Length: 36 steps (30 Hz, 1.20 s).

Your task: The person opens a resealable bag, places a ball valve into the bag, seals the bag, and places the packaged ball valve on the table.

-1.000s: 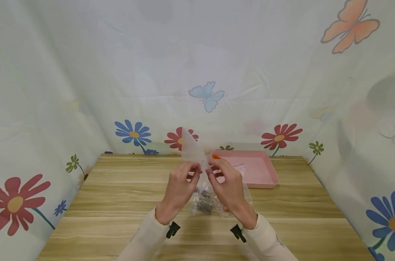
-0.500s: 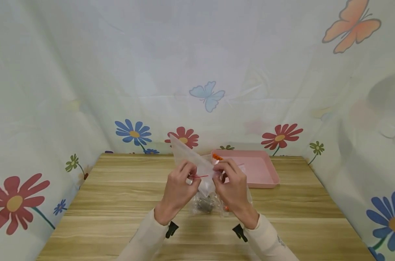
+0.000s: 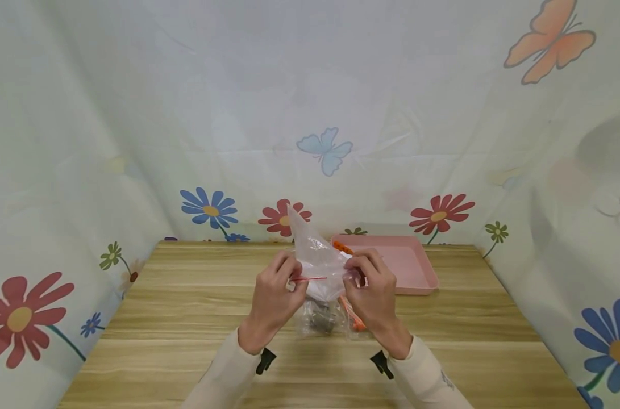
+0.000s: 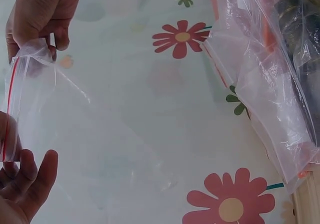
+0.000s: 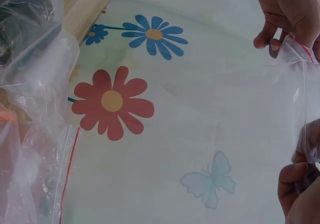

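Observation:
A clear zip-seal plastic bag [image 3: 317, 253] with a red seal line is held up between both hands, above the table. My left hand [image 3: 274, 289] pinches its mouth on the left, where the red line shows. The right hand [image 3: 375, 289] pinches the other side of the mouth. In the left wrist view the bag [image 4: 90, 119] spreads out thin and see-through, and no contents show in it. Beneath the hands lies a clear bag with a dark object [image 3: 321, 321] inside. Beside it is another clear bag with orange pieces [image 3: 357, 322], partly covered by the right hand.
A shallow pink tray [image 3: 407, 255] stands at the back right of the wooden table [image 3: 202, 301]. Near its left end is an orange item [image 3: 342, 247]. A flower-printed curtain [image 3: 228, 113] surrounds the table at the back and sides.
Both hands have moved apart, stretching the bag's mouth wider between them. The red seal line has come into view at the left hand. The bags on the table have stayed put.

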Each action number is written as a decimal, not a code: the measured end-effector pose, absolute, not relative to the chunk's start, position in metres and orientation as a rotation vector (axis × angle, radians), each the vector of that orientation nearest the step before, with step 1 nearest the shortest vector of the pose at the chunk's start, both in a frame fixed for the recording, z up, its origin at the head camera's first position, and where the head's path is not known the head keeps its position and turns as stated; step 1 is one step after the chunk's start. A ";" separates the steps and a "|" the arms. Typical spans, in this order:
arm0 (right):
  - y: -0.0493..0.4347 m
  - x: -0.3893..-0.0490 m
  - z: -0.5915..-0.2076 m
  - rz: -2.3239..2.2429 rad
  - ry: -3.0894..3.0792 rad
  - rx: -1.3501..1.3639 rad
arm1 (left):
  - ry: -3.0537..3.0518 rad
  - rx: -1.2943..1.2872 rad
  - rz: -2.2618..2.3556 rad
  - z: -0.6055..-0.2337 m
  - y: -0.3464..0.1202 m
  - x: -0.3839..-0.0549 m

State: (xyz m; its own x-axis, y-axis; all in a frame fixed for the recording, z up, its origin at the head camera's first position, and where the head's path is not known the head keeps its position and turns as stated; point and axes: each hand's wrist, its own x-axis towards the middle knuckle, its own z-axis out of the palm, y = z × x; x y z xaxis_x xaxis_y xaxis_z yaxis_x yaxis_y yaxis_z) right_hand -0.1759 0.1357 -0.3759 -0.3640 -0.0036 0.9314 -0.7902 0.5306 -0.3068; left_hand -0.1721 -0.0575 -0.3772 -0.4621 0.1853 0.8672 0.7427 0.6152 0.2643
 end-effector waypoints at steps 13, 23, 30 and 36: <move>0.143 -0.175 -0.375 0.976 -1.834 0.651 | -2.061 -0.684 -1.006 -0.377 -0.064 -0.171; 0.147 -0.173 -0.374 0.981 -1.938 0.736 | -2.101 -0.660 -1.114 -0.372 -0.067 -0.169; 0.147 -0.172 -0.371 0.981 -1.967 0.731 | -2.099 -0.677 -1.098 -0.372 -0.068 -0.168; 0.148 -0.173 -0.371 0.952 -1.996 0.746 | -2.126 -0.688 -1.108 -0.370 -0.069 -0.167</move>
State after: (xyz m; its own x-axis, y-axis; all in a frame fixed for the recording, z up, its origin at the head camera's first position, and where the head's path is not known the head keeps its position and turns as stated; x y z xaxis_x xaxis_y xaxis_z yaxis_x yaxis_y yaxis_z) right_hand -0.1726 0.1481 -0.3712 -0.5186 -0.1671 0.8386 -0.7570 0.5458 -0.3593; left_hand -0.1670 -0.0686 -0.3696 -0.6608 0.1546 0.7344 0.6907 0.5082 0.5145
